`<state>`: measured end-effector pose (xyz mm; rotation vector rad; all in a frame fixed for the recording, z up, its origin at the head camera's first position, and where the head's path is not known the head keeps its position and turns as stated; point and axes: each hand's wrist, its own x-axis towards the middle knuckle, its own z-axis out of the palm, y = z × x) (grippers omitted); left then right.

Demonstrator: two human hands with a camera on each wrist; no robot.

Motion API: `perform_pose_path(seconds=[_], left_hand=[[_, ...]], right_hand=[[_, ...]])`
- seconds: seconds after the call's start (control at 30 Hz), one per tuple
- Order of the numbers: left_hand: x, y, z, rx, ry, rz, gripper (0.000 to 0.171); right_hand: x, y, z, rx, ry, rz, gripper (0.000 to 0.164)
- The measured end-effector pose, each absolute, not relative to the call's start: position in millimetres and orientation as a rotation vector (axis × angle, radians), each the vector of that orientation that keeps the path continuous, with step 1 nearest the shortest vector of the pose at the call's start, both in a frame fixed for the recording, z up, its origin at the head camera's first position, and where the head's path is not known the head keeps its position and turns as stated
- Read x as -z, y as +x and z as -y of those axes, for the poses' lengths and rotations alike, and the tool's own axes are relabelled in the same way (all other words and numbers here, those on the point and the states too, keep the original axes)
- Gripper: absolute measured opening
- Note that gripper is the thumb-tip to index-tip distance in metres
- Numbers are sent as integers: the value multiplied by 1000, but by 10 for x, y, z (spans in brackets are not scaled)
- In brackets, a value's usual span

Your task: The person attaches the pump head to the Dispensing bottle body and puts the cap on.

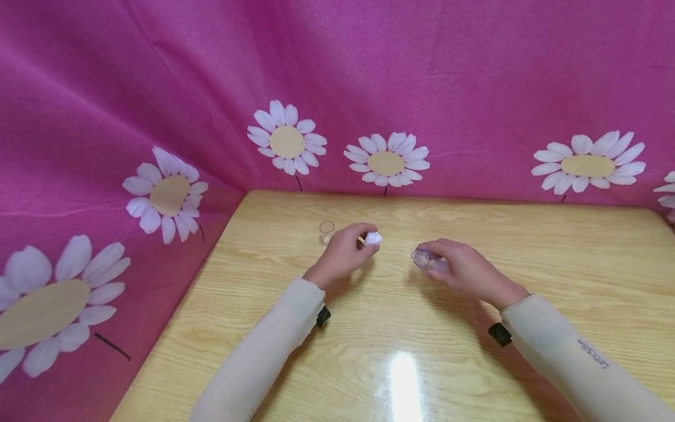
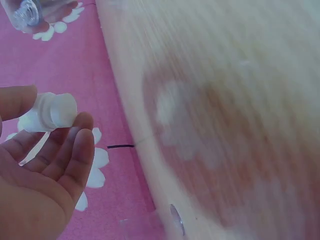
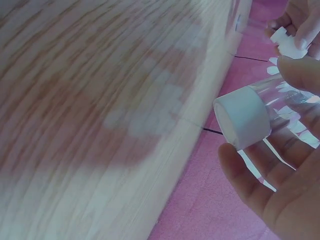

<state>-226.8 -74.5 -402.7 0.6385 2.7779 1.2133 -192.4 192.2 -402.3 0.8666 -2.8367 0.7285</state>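
Note:
My left hand (image 1: pixel 345 249) pinches a small white plastic piece (image 1: pixel 373 238) between thumb and fingers, above the table. In the left wrist view this stepped, cap-like white piece (image 2: pixel 50 111) has a narrower round end and a collar; its exact kind is unclear. To the right, my right hand (image 1: pixel 466 266) grips a clear bottle (image 1: pixel 420 258) lying sideways in the fingers, its clear neck (image 2: pixel 31 14) towards the left hand. A wide white band (image 3: pixel 242 117) covers the bottle's other end. The two held things are apart.
A clear cup-like piece with a round rim (image 1: pixel 327 226) stands on the wooden table (image 1: pixel 295 340), just behind my left hand. Beside it a small pale object (image 1: pixel 327 240) is partly hidden by that hand. Pink flowered cloth (image 1: pixel 474 88) hangs along the back and left table edges.

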Motion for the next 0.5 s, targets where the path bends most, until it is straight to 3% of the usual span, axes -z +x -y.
perform_pose_path(seconds=[0.5], left_hand=[[4058,-2028,836,-1285,590,-2792,40]], right_hand=[[3974,-1912,-1846,-735,872,2855,39]])
